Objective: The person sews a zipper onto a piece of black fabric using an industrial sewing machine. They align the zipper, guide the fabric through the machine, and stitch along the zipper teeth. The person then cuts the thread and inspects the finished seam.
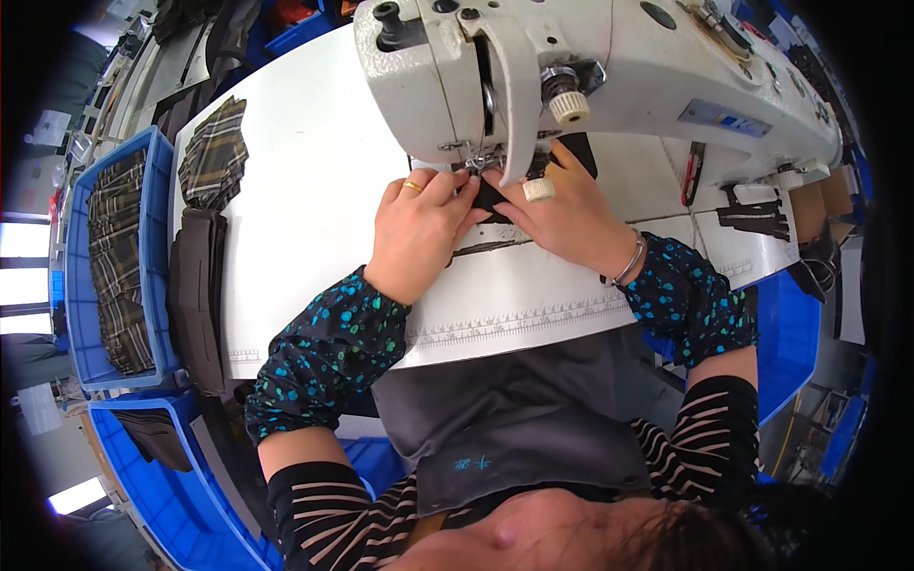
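A white sewing machine (447, 81) stands over the table, its needle and presser foot (479, 164) between my two hands. Beneath the foot lies a small piece of black fabric (486, 198), mostly covered by my fingers. My left hand (419, 224) is closed on the left side of this fabric, fingers bunched close to the needle. From the right, my right hand (571, 214) grips the same fabric with thumb and forefinger; its other fingers reach behind the machine's thread knob (539, 189) and are partly hidden. More black fabric (579, 152) shows beyond that hand.
Plaid fabric pieces (214, 152) and folded dark fabric (197, 285) lie along the table's left edge. Beside them stands a blue bin (164, 257) of plaid pieces; another blue bin (181, 476) is below. A red-and-black cutter (693, 173) and zipper strips (754, 217) lie at right.
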A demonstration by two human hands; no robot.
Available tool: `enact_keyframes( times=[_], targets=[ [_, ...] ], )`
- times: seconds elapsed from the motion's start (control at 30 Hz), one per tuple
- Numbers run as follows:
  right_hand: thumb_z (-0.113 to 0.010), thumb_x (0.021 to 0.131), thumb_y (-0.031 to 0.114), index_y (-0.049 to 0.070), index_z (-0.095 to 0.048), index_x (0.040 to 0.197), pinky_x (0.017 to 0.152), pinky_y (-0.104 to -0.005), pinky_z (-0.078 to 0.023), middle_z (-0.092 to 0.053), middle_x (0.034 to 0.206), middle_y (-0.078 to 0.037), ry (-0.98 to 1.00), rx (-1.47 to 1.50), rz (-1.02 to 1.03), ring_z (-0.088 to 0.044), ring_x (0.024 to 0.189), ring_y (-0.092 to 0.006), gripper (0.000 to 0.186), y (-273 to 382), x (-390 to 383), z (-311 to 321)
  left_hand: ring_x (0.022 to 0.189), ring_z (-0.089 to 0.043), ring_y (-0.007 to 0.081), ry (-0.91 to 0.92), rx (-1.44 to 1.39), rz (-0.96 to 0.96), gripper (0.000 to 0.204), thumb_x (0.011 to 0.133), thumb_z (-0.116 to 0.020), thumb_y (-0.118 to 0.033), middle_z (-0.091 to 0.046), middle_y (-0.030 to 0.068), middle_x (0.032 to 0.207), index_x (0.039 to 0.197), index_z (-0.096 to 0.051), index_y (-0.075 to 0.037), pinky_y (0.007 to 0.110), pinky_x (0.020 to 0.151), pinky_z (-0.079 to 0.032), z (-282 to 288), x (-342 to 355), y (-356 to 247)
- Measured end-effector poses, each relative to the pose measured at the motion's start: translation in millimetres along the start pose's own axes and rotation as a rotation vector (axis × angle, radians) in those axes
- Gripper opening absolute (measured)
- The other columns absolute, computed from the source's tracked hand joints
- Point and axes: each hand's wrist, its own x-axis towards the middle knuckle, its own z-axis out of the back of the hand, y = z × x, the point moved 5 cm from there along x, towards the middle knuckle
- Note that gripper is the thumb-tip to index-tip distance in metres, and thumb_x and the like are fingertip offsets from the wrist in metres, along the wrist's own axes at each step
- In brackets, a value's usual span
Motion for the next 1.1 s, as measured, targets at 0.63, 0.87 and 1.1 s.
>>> enact_keyframes(
  times=[0.63, 0.87, 1.1],
  targets=[
    [-0.068, 0.088, 0.018, -0.01, -0.077, 0.09, 0.117, -0.0567, -0.042, -0.072, 0.079, -0.022, 0.068, -0.386, 0.122, -0.069, 0.086, -0.0365, 0.029, 53.0, -15.1, 12.5, 0.109, -0.067, 0.0254, 0.002, -0.04, 0.061, 0.041, 0.09, -0.079, -0.034, -0.076, 0.0049, 0.122, 0.121, -0.078, -0.006, 0.04, 0.091, -0.053, 6.8, -5.6, -4.6],
    [-0.078, 0.087, 0.027, 0.005, -0.076, 0.101, 0.114, -0.0541, -0.045, -0.072, 0.101, -0.015, -0.074, -0.02, 0.034, -0.069, 0.108, -0.0336, 0.026, 14.3, 0.4, 22.9, 0.109, -0.067, 0.0269, 0.068, 0.007, 0.05, 0.061, 0.083, -0.081, -0.048, -0.075, 0.0079, 0.126, 0.124, -0.076, -0.003, 0.038, 0.091, -0.054, 10.4, -7.2, -9.1],
    [-0.083, 0.083, 0.04, 0.008, -0.078, 0.111, 0.117, -0.053, -0.041, -0.075, 0.111, -0.012, 0.04, -0.069, -0.019, -0.068, 0.122, -0.034, 0.043, 15.0, -1.9, 10.9, 0.115, -0.066, 0.0284, 0.057, 0.024, 0.039, 0.069, 0.078, -0.082, -0.052, -0.073, 0.0086, 0.127, 0.124, -0.074, -0.002, 0.04, 0.096, -0.054, 8.0, -8.1, -10.8]
  ],
)
